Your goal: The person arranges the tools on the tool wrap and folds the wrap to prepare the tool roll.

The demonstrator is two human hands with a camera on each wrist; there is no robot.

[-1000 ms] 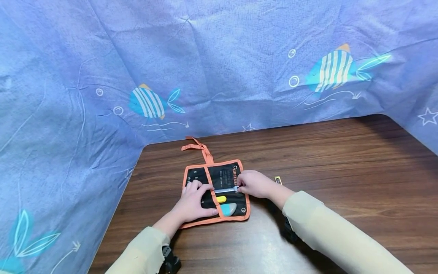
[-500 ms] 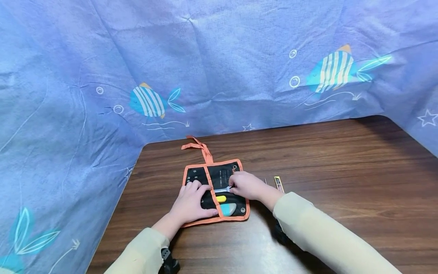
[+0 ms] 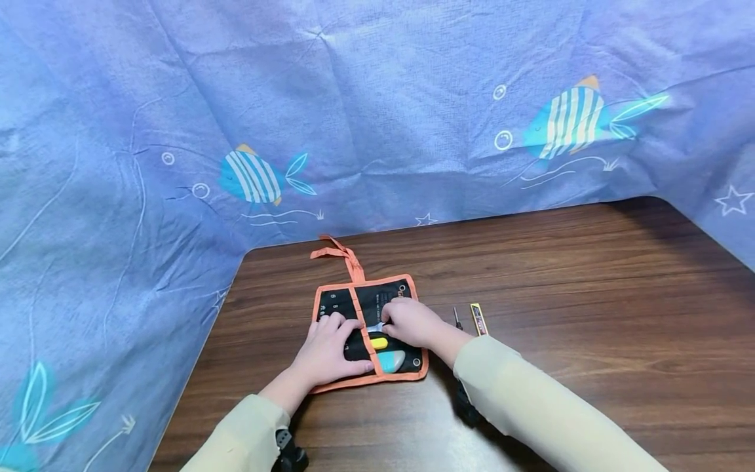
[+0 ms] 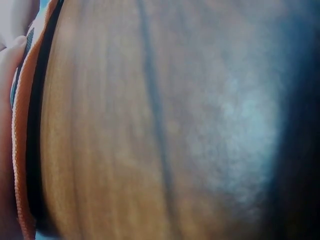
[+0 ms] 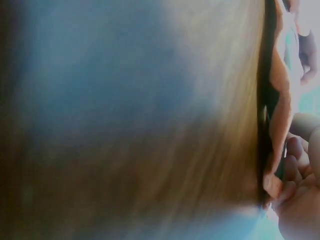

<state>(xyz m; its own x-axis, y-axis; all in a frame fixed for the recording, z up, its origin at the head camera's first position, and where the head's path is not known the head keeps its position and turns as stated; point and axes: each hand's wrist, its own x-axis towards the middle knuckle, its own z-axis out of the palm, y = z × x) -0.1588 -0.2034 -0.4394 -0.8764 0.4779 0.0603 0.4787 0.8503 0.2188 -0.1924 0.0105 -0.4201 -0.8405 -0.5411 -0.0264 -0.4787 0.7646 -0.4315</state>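
Note:
A black tool pouch (image 3: 371, 298) with orange trim lies unrolled on the wooden table. My left hand (image 3: 324, 347) rests on its pocket side, fingers and thumb spread along the orange pocket edge. From the right, my right hand (image 3: 411, 322) pinches the end of a silver wrench (image 3: 374, 327), whose other end is hidden inside a pocket. Below the wrench a yellow-handled piece (image 3: 379, 343) and a teal and grey tool (image 3: 392, 361) stick out of their pockets. In the left wrist view the pouch's orange edge (image 4: 22, 130) runs down the left side.
Orange ties (image 3: 352, 264) stretch from the pouch toward the table's back edge. Right of the pouch lie a thin dark tool (image 3: 457, 318) and a small yellow and black item (image 3: 479, 319), near my right sleeve. A blue fish-print cloth (image 3: 383, 131) hangs behind the table.
My right hand has moved left with the wrench, which has slid deeper into the pocket. The thin dark tool has come into sight behind the forearm. The left hand stays in place.

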